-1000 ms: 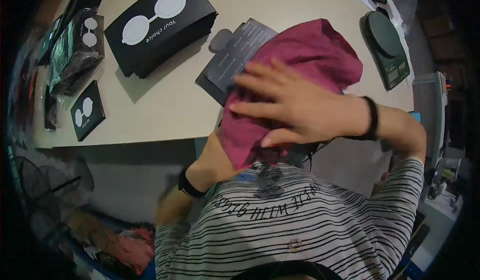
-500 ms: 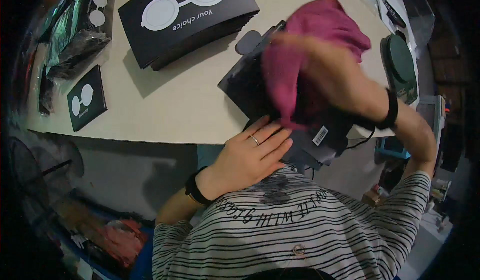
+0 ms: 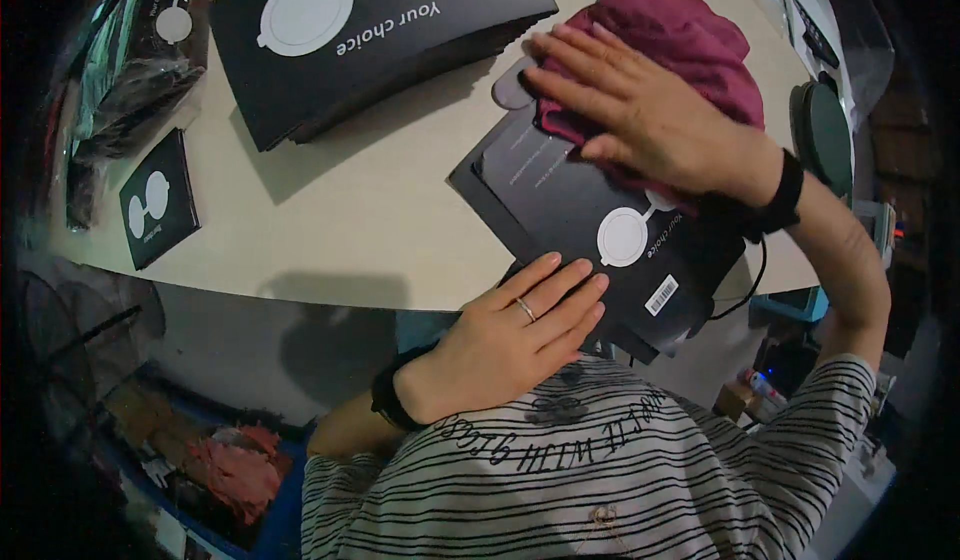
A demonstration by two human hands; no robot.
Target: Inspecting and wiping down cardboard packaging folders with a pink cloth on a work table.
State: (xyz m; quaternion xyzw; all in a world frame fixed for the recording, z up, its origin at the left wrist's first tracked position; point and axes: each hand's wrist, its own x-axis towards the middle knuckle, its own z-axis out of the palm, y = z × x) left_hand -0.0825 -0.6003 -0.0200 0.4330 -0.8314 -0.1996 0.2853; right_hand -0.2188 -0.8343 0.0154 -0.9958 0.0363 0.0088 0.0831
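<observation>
A flat black printed piece (image 3: 560, 195) with a white eyeglass drawing and a barcode label lies at the table's near edge, partly over another dark sheet. My left hand (image 3: 520, 325), wearing a ring, rests with its fingers laid along the near left edge of this piece. A bunched magenta cloth (image 3: 690, 50) covers the far right part. My right hand (image 3: 665, 120) lies on the cloth, palm down and fingers stretched out. Beside its fingertips shows a small grey rounded piece (image 3: 512, 82). What lies beneath the cloth is hidden.
A thick stack of black printed pieces (image 3: 390, 55) stands at the far left. Further left are a small black pack (image 3: 160, 200) and plastic-wrapped dark packs (image 3: 150, 70). A dark green round object (image 3: 825, 130) sits at the right. A blue bin (image 3: 275, 505) stands below left.
My right hand has flattened out on the magenta cloth, which has moved off the near part of the black piece. The printed eyeglass drawing is now uncovered. My left hand stays at the edge.
</observation>
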